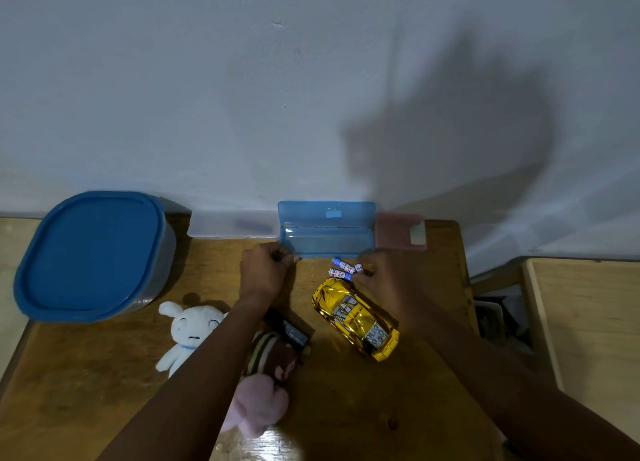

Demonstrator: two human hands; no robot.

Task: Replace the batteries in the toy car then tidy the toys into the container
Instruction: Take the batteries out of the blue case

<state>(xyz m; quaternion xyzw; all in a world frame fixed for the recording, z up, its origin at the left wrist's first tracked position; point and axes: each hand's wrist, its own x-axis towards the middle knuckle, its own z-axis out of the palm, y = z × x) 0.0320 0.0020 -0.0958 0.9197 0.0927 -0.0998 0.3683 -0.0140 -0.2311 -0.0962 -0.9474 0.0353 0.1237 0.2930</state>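
Right grip [377, 275] tight on a battery [359, 268] near gold car [356, 317]; left grip [266, 273] hold unclear, forearm [214, 349] over plush toys [273, 356].

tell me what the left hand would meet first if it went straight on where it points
The left hand would likely meet the open blue case first, at its near left corner.

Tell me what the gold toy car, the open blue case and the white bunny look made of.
Gold toy car: glossy chrome-like gold coating with sharp reflections; plastic or metal beneath, unclear. Open blue case: translucent, smooth plastic, light passing through its lid. White bunny: soft plush fabric, matte and fuzzy.
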